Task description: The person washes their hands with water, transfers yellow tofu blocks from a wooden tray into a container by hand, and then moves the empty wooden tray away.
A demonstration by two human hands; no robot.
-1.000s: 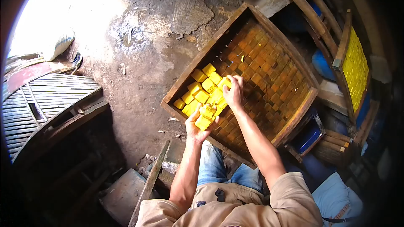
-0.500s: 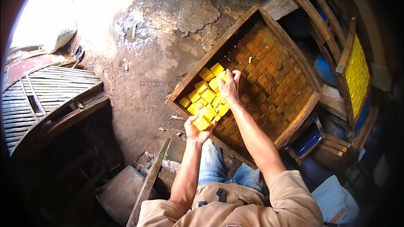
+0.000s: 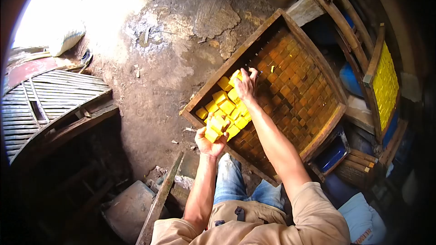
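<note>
Several yellow blocks (image 3: pixel 225 105) lie packed together in the left corner of a wooden-framed tray (image 3: pixel 297 90) with a woven bottom. My left hand (image 3: pixel 211 141) is closed round yellow blocks (image 3: pixel 215 128), palm up, over the tray's near left edge. My right hand (image 3: pixel 246 85) has its fingers bent round a yellow block (image 3: pixel 235 77) at the upper end of the group. The fingers partly cover that block. A small yellow scrap (image 3: pixel 272 69) lies on the weave to the right of my right hand.
A bamboo-slat rack (image 3: pixel 59 100) is at the left. Beside the tray on the right stand a framed yellow panel (image 3: pixel 385 86), bamboo poles (image 3: pixel 334 9) and a blue container (image 3: pixel 330 156). A wooden plank (image 3: pixel 161 197) and a grey container (image 3: pixel 129 208) are at the lower left.
My right hand has moved up slightly along the group, onto the block at its upper end. My left hand has shifted a little to the left with its blocks.
</note>
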